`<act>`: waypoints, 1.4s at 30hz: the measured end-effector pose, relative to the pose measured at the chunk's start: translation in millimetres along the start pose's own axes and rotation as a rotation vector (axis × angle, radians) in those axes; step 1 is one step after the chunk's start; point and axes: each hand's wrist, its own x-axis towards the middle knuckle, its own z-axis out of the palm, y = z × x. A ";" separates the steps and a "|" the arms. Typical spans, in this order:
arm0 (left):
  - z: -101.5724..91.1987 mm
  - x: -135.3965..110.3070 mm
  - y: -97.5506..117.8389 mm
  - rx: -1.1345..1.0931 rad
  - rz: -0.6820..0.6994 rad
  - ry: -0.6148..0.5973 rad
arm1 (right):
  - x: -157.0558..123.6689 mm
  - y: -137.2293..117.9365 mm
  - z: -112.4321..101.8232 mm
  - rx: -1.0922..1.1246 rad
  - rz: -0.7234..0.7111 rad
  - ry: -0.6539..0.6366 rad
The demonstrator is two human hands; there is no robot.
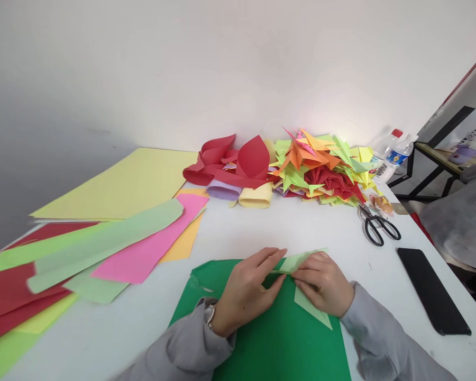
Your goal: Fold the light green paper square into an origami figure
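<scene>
A piece of light green folded paper (311, 307) is between my two hands, over a dark green sheet (285, 346) lying on the white table. My right hand (323, 280) pinches the folded paper near its middle; one pointed end sticks out below the fingers and another part shows above them. My left hand (250, 288) is at the paper's left tip, thumb and fingers closed about it. The fingers partly cover the folds, so their exact shape is hidden.
Black-handled scissors (376, 225) and a black phone (432, 291) lie to the right. Folded paper shapes (317, 166) pile up by the wall beside curled red paper (249, 159). Coloured sheets (143, 259) spread across the left. Plastic bottles (399, 151) stand at the back right.
</scene>
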 end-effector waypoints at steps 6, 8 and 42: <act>3.9 -4.8 -5.0 0.038 -0.098 -0.088 | -2.1 1.7 3.6 -0.004 0.057 0.018; 5.7 -4.9 -6.4 0.006 -0.097 -0.069 | -1.0 1.5 1.9 0.006 0.102 0.060; -2.7 7.7 22.3 -1.460 -0.691 -0.366 | 7.5 -14.5 -9.3 1.203 0.690 0.238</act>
